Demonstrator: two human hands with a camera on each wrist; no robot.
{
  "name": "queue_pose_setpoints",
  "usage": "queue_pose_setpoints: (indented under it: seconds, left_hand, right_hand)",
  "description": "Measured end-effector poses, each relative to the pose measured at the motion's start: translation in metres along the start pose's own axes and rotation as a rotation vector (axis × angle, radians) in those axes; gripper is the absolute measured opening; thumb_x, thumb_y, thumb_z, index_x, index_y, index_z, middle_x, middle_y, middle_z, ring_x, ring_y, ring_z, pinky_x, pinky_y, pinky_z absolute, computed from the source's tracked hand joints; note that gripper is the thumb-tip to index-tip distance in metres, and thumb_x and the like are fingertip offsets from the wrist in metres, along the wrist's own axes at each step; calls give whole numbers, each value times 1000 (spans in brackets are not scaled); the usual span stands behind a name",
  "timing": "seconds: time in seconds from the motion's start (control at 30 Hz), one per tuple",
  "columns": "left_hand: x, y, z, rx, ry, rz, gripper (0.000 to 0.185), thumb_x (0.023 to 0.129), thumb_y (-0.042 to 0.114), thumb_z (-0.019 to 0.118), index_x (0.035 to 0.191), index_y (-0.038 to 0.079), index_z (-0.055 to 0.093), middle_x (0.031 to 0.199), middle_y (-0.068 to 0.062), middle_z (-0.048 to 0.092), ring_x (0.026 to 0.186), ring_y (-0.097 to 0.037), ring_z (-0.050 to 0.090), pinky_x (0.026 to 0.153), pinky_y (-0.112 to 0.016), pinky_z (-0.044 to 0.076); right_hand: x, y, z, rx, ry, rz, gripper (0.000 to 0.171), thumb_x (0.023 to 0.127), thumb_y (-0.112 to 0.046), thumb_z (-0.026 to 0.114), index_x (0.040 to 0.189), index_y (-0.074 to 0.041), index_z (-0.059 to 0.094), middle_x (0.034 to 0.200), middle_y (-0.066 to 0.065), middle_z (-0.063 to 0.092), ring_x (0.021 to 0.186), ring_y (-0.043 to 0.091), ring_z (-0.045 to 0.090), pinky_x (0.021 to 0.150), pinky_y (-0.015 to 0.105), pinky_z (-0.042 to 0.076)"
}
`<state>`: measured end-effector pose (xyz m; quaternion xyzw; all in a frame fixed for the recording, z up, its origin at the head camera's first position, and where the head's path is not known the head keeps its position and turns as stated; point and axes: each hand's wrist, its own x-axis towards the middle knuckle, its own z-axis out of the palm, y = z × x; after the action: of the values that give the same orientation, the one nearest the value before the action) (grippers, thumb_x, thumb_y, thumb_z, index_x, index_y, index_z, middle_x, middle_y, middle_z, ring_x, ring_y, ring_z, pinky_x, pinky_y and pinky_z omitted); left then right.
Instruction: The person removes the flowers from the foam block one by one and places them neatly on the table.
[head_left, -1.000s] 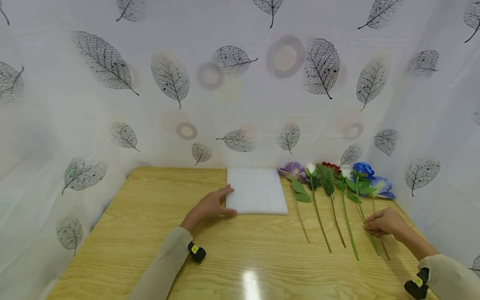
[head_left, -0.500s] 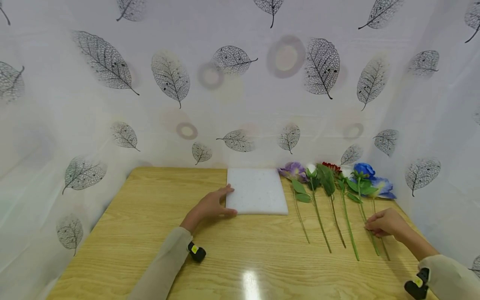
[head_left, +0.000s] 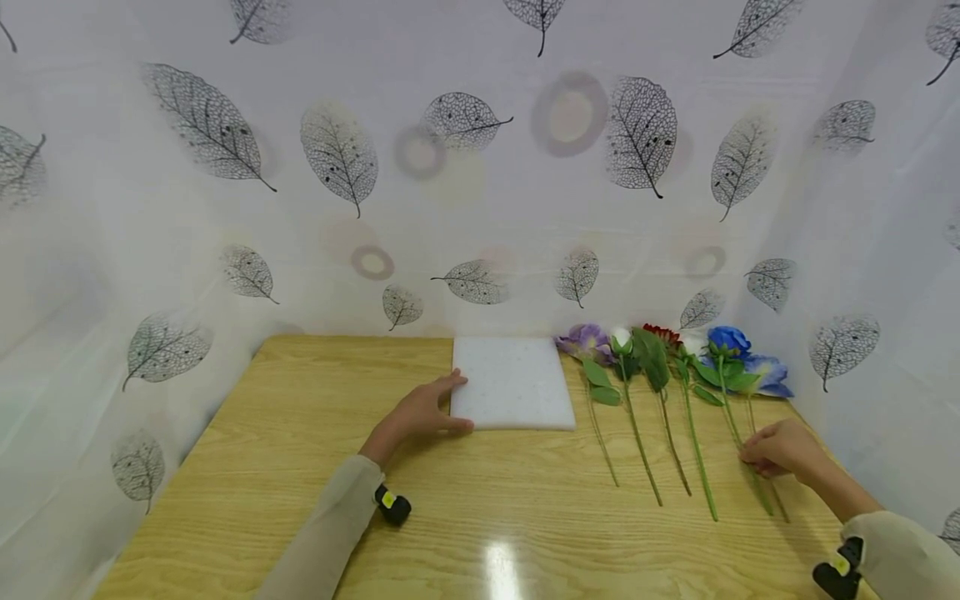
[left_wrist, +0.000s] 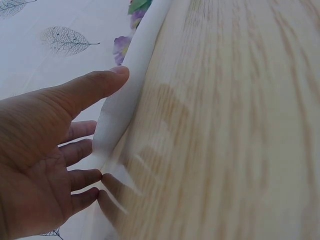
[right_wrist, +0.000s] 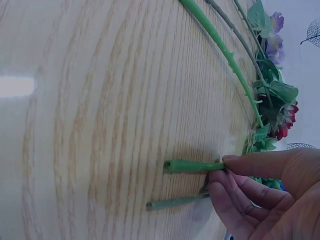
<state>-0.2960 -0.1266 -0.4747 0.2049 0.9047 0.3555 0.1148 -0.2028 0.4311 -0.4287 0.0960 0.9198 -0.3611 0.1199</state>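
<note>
My left hand rests at the left edge of a flat white foam-like sheet, thumb at its near corner and fingers spread along the side. In the left wrist view the fingers are only slightly bent, and the thumb lies over the sheet's front edge. Farther right, my right hand pinches the green stem of an artificial blue rose between thumb and forefinger. Under that hand runs a thinner, greyish stem, belonging to the pale-blue flower at the right end.
Left of the rose several more artificial flowers lie in a row: a purple one, a white bud, a red one. Their stems point toward the wooden table's front. A leaf-print curtain encloses the back and sides.
My right hand has shifted slightly right, and the blue rose's stem has swung right with it, closer to the greyish stem. The left hand and white sheet stay put.
</note>
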Motion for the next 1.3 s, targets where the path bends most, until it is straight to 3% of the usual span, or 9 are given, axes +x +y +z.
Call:
queue_pose_setpoints:
  seconds: [1.3]
  left_hand:
    - [0,0,0,-10,2,-2,88,83,42,85,155,14,44,168,-3,27,157,-27,24,128,-47,25]
  right_hand:
    - [4,-4,7,51,-25,-14,21,91,-5,72,100,14,70,71,1,71,61,13,67,57,29,60]
